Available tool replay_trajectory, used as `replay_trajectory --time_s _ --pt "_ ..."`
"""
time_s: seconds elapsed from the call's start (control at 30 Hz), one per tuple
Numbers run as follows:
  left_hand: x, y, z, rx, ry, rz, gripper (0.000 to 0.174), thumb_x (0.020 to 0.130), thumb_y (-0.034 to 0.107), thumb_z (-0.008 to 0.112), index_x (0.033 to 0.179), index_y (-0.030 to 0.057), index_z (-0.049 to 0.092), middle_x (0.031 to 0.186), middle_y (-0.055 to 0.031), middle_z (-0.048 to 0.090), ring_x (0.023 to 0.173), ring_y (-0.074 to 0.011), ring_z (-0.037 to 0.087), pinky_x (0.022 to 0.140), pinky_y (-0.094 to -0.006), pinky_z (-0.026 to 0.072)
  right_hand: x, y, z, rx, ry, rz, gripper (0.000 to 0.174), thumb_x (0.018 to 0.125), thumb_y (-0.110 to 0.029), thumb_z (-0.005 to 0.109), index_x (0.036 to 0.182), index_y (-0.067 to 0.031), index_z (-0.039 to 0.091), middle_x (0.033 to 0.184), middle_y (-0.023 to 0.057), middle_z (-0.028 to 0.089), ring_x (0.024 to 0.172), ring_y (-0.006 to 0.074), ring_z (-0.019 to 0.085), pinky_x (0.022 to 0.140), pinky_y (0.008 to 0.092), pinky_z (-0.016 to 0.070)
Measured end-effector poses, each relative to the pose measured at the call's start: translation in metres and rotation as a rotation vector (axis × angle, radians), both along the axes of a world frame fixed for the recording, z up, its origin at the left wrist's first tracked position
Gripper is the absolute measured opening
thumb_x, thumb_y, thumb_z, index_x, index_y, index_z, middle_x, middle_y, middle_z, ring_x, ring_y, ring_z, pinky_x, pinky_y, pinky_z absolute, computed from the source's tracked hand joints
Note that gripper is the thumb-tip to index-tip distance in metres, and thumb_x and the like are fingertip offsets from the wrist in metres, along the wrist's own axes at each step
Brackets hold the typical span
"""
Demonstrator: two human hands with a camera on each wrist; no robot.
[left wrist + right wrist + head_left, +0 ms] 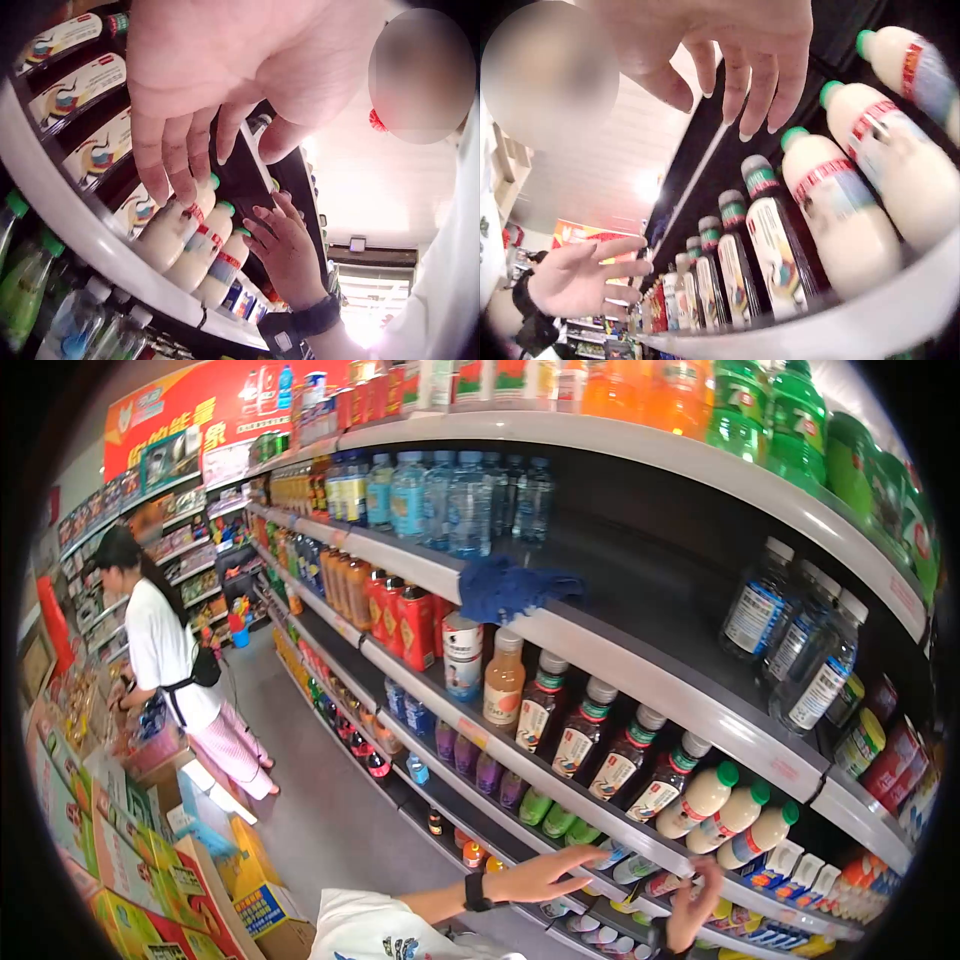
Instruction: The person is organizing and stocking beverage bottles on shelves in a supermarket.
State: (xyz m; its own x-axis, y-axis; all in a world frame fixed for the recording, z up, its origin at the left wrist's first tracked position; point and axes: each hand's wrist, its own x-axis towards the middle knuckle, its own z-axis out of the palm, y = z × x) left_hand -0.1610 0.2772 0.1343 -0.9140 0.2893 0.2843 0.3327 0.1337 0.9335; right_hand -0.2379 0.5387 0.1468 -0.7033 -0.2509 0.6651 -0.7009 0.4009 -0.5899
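Note:
Both hands are held in front of a drink shelf, with nothing in either. My left hand (535,880) has its fingers stretched toward the shelf edge; in the left wrist view the palm (240,60) fills the top, over milky bottles. My right hand (697,905), fingers slightly bent, is just below the white bottles with green caps (710,810), and in the right wrist view its fingers (757,90) hang loosely above them. Dark bottles with cream labels (617,765) stand left of the white ones. A dark blue cloth (510,590) lies over the shelf edge above.
Water bottles (470,505) line the upper shelf, and several clear bottles (800,650) lean at its right part. A person in a white shirt (165,640) stands at the far left across the grey floor (320,790). Stacked boxes (130,860) border the aisle.

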Motion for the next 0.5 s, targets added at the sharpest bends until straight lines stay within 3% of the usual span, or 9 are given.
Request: replay_trajectory --time_s 0.13,0.2,0.3,0.37,0.47,0.5 --pt "-0.017 0.002 0.038 0.016 0.174 0.037 0.046 0.091 0.017 0.05 0.133 0.0035 0.035 0.126 -0.0139 0.043 0.111 -0.0247 0.048 0.096 -0.0349 0.0373 -0.046 0.027 0.044 -0.258 0.081 -0.032 0.035 0.089 -0.007 0.047 0.123 0.0027 0.042 0.12 0.0139 0.049 0.112 0.0237 0.047 0.098 0.0366 0.0338" --pt "-0.027 0.008 0.067 -0.012 0.356 0.031 0.047 0.089 0.013 0.052 0.133 0.0038 0.036 0.125 -0.0143 0.044 0.11 -0.0253 0.048 0.095 -0.0351 0.0377 -0.051 0.01 0.095 -0.359 0.272 0.068 0.044 0.085 -0.01 0.055 0.125 0.0009 0.04 0.124 0.0148 0.049 0.113 0.0253 0.049 0.099 0.0383 0.0343" --pt "-0.051 0.029 0.096 -0.047 0.56 0.126 0.048 0.088 0.012 0.054 0.132 0.0043 0.037 0.124 -0.0153 0.045 0.111 -0.028 0.047 0.094 -0.0355 0.0379 -0.067 0.003 0.151 -0.368 0.37 0.085 0.04 0.091 -0.007 0.047 0.128 0.0033 0.037 0.13 0.0155 0.042 0.12 0.0234 0.042 0.104 0.0382 0.027" --pt "-0.064 0.046 0.124 -0.033 0.599 0.165 0.049 0.087 0.012 0.054 0.132 0.0042 0.037 0.124 -0.016 0.045 0.111 -0.0291 0.046 0.094 -0.036 0.0379 -0.076 -0.005 0.186 -0.183 0.507 -0.09 0.045 0.089 -0.007 0.05 0.13 0.002 0.035 0.133 0.0155 0.039 0.121 0.0235 0.041 0.106 0.0363 0.0246" --pt "-0.088 0.072 0.159 0.002 0.714 0.291 0.049 0.085 0.013 0.056 0.13 0.002 0.039 0.124 -0.0176 0.045 0.112 -0.0326 0.045 0.095 -0.0381 0.0368 -0.1 -0.014 0.204 -0.134 0.442 -0.239 0.056 0.085 -0.008 0.055 0.134 0.0002 0.029 0.133 0.0167 0.038 0.124 0.0268 0.038 0.105 0.0397 0.026" --pt "-0.106 0.078 0.162 -0.04 0.884 0.403 0.05 0.084 0.012 0.056 0.129 -0.0007 0.038 0.125 -0.0182 0.044 0.114 -0.0336 0.043 0.097 -0.0401 0.0343 -0.111 -0.019 0.201 -0.185 0.373 -0.139 0.058 0.084 -0.007 0.057 0.135 -0.0007 0.029 0.134 0.016 0.038 0.124 0.0265 0.038 0.104 0.0388 0.0283"
